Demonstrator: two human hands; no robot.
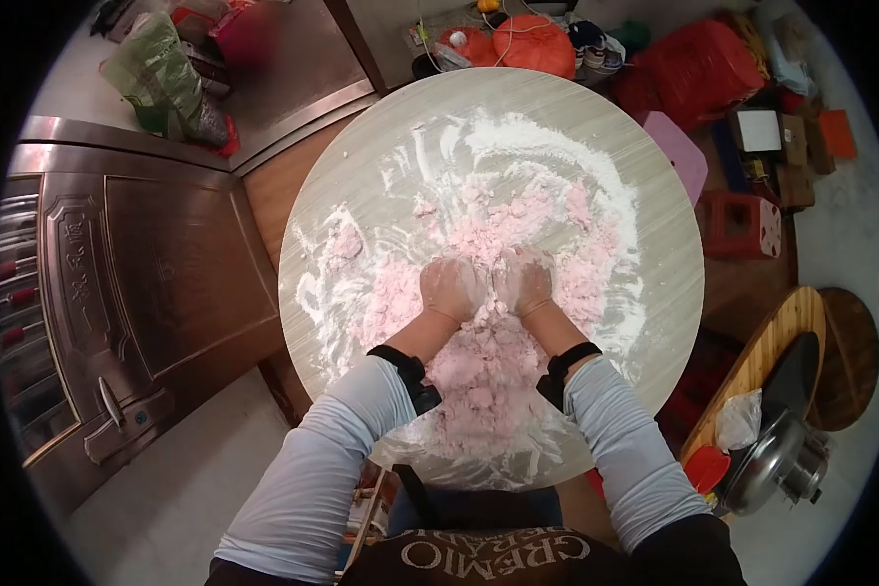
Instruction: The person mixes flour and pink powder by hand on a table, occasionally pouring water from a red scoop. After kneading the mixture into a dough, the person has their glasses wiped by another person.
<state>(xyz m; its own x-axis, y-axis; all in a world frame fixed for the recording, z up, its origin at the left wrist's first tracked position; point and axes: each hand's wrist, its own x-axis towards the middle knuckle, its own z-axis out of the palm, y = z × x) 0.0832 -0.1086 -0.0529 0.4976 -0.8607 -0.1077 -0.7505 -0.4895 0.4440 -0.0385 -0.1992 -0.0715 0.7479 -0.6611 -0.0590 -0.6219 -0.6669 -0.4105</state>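
Note:
Crumbly pink dough [483, 361] lies in loose clumps over the middle of a round table [313, 195]. White flour [596, 161] is smeared around it, thickest toward the far right. My left hand [452, 287] and my right hand [524, 280] are side by side in the dough, both dusted with flour. Their fingers curl inward and down, closed on the crumbs and partly hidden by the backs of the hands. Smaller pink lumps [344, 244] sit apart on the left. Both forearms wear pale sleeves and black wrist bands.
A wooden door [166, 264] stands open at the left. Red plastic stools [742, 225], boxes [757, 130] and bags crowd the right and back. Wooden boards [767, 371] and a metal pot [776, 464] are at the lower right, near the table edge.

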